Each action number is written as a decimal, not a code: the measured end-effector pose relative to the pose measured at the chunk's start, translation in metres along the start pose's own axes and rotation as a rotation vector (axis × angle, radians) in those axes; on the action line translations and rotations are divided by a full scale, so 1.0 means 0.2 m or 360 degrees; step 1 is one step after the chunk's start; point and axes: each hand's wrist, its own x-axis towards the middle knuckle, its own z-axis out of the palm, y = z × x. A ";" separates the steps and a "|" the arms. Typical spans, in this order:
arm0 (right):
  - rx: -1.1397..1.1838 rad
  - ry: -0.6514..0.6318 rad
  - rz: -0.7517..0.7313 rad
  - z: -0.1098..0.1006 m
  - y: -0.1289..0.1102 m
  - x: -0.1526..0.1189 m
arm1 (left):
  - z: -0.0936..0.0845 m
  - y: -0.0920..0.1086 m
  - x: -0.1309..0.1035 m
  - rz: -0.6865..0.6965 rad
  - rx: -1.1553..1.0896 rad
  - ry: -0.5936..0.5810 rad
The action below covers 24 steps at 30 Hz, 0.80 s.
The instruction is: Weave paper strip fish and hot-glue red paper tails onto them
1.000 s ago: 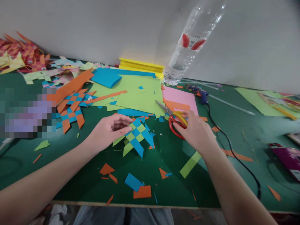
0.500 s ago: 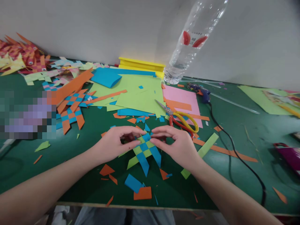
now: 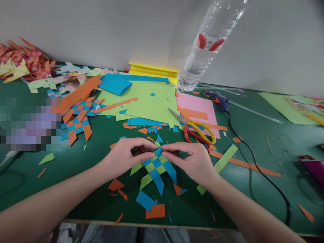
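Note:
A woven paper fish [image 3: 157, 162] in blue and green checks is held above the table, its blue and green tails pointing down toward me. My left hand [image 3: 130, 152] pinches its upper left edge between thumb and fingers. On the opposite edge, the thumb and fingertips of my right hand [image 3: 191, 158] close on the paper. The fingers partly hide the fish's top. Around it lie orange scraps [image 3: 116, 185], a blue piece [image 3: 145, 200] and an orange rectangle [image 3: 155, 211]. Scissors [image 3: 193, 126] with yellow and red handles lie beyond my right hand.
Green and blue sheets [image 3: 149, 101] and a pink sheet [image 3: 197, 104] lie toward the wall. A tall plastic bottle [image 3: 210, 44] stands behind them. At right are a glue gun [image 3: 220, 101] and its black cord [image 3: 250, 158]. Orange-blue woven pieces [image 3: 78, 126] and finished fish [image 3: 32, 62] are at left.
The woven fish has turned and tipped slightly, and its tails now reach a little lower and to the right. Both hands keep their pinch, with the right fingertips moved slightly closer to the left.

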 end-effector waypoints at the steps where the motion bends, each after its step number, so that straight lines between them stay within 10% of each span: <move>1: 0.0007 -0.0018 -0.0010 0.00 0.00 0.00 | 0.00 0.00 0.00 -0.0008 -0.0023 -0.0006; 24: -0.0243 -0.0119 -0.0212 0.07 -0.02 0.08 | -0.05 -0.04 0.02 -0.0002 -0.0061 0.0150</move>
